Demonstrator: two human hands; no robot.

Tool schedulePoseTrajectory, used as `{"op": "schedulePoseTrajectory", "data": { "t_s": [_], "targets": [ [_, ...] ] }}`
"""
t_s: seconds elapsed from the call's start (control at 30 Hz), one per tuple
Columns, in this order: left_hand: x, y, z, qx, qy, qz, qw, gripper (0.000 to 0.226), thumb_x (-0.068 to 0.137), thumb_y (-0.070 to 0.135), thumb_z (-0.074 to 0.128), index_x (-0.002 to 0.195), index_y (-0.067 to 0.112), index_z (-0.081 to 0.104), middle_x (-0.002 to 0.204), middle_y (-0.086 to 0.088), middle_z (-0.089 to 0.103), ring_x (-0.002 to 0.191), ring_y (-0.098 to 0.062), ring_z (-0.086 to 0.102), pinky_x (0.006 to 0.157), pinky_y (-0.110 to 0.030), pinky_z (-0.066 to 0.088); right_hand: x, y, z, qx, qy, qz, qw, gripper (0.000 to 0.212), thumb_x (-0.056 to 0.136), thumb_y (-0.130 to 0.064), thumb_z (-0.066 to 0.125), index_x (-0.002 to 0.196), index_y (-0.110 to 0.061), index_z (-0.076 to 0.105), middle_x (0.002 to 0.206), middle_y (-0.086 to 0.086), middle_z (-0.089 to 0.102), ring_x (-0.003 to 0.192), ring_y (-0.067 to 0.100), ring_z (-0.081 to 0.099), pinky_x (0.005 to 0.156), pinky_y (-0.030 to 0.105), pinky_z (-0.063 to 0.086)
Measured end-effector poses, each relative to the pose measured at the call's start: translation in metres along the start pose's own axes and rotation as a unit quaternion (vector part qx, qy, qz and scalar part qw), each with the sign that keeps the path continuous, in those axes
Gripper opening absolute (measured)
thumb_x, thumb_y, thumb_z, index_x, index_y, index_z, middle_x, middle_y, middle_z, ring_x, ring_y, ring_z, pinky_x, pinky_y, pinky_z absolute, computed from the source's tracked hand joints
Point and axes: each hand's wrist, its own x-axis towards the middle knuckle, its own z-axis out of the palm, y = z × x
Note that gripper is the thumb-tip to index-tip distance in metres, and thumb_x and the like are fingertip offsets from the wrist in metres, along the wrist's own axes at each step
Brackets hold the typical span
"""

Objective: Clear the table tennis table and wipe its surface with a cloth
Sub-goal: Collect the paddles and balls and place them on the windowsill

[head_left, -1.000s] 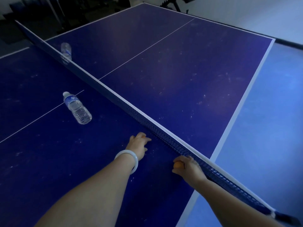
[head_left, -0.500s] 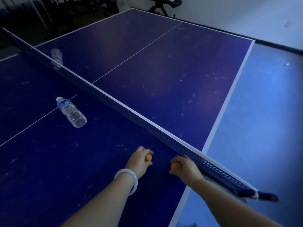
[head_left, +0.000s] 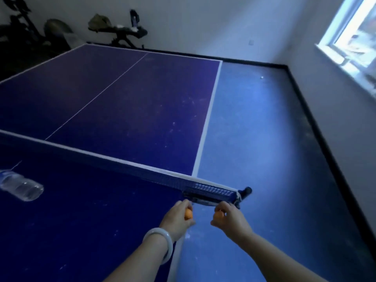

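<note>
The dusty blue table tennis table (head_left: 130, 110) fills the left and middle of the head view, with its net (head_left: 122, 165) running across it. My left hand (head_left: 179, 219), with a white bangle on the wrist, grips an orange ball (head_left: 188, 214) over the table's right edge. My right hand (head_left: 231, 219) grips a second orange ball (head_left: 218, 215) just past that edge, over the floor and below the net post (head_left: 243, 195). A clear plastic water bottle (head_left: 21, 187) lies on its side on the near half at the far left.
Blue floor (head_left: 264, 149) lies to the right of the table, with a small white object (head_left: 261, 77) on it near the far wall. Dark exercise equipment (head_left: 120, 32) stands behind the table's far end. A bright window (head_left: 354, 35) is at the upper right.
Both hands have lifted the orange balls off the table beside the net and carried them right, past the table's edge. The view has swung right; the second bottle is out of sight.
</note>
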Motion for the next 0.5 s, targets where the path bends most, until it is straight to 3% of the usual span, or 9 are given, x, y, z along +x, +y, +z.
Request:
{"op": "schedulePoseTrajectory", "data": {
  "t_s": [0.17,0.37,0.5],
  "targets": [
    [-0.025,0.081,0.069,0.024,-0.063,0.059,0.996,0.022,0.087,0.033,0.065,0.09,0.032,0.044,0.099,0.009,0.049,0.087,-0.016,0.056,0.07,-0.03,0.049,-0.078,0.085,-0.053,0.032,0.061,0.05,0.996,0.03,0.083,-0.03,0.073,0.1,-0.022,0.05,0.104,-0.001,0.052,0.088,0.016,0.051,0.071,0.028,0.04],
    [-0.087,0.201,0.189,0.098,-0.129,0.144,0.976,0.028,0.087,0.036,0.066,0.094,0.025,0.04,0.092,0.002,0.055,0.074,-0.018,0.049,0.066,-0.035,0.046,-0.225,0.213,-0.108,0.099,0.154,0.135,0.974,0.031,0.08,-0.03,0.074,0.097,-0.024,0.05,0.099,-0.004,0.055,0.08,0.013,0.053,0.064,0.026,0.044],
    [-0.14,0.286,0.293,0.128,-0.175,0.236,0.947,0.025,0.087,0.037,0.064,0.093,0.027,0.042,0.091,0.007,0.052,0.079,-0.018,0.048,0.075,-0.034,0.046,-0.341,0.303,-0.139,0.1,0.231,0.207,0.945,0.029,0.082,-0.031,0.072,0.107,-0.023,0.059,0.106,-0.001,0.057,0.094,0.016,0.058,0.081,0.027,0.048]
  ]
}}
